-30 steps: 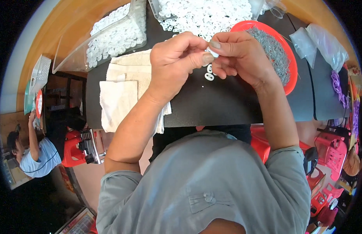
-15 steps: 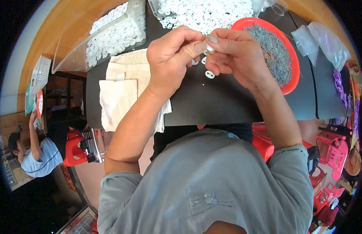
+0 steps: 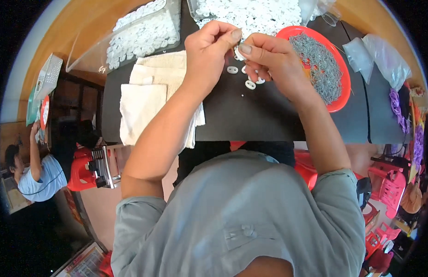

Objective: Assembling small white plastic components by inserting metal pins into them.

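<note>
The right hand pinches a small, white, plastic-looking oval piece, presumably light, stiff, slick, best gripped by its rim; the left hand presses thumb to finger, contents indeterminable.

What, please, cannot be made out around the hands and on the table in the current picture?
In the head view:
White piece: partly hidden by the right hand.
Left hand: anything thin in its pinch is too small to tell.
White pile: cut off by the upper edge.
Red bowl: inside mostly hidden by grey pieces.
</note>
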Tool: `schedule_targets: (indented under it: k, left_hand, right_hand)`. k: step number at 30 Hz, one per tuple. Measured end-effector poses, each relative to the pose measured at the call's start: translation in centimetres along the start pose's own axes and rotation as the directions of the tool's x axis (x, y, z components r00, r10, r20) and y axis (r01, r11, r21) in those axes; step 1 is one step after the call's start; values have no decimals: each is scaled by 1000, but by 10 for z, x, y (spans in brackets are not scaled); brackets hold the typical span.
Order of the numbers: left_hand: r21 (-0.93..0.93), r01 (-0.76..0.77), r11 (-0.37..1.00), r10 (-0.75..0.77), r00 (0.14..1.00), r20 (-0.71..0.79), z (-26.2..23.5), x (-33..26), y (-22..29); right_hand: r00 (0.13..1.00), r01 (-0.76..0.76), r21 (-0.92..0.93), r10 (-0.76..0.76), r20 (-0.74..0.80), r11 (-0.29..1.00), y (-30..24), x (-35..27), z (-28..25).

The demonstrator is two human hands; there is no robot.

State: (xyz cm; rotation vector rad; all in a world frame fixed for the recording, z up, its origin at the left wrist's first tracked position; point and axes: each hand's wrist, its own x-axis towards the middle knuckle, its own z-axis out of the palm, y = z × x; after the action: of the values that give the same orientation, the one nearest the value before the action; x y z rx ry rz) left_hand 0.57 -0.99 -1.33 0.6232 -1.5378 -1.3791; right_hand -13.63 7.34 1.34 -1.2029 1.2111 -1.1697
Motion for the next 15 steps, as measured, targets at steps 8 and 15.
schedule_targets:
  k: [8,15]
  left_hand:
    - [322,-283,903,290,957,26,-5,0,5]
    - [400,-450,798,460,884,77,-7,-9,6]
  right_hand:
    - [931,293,-925,-293,218,241,-15,-72,31]
    - [846,225,-969,-471,248,-106,-18,-114,14]
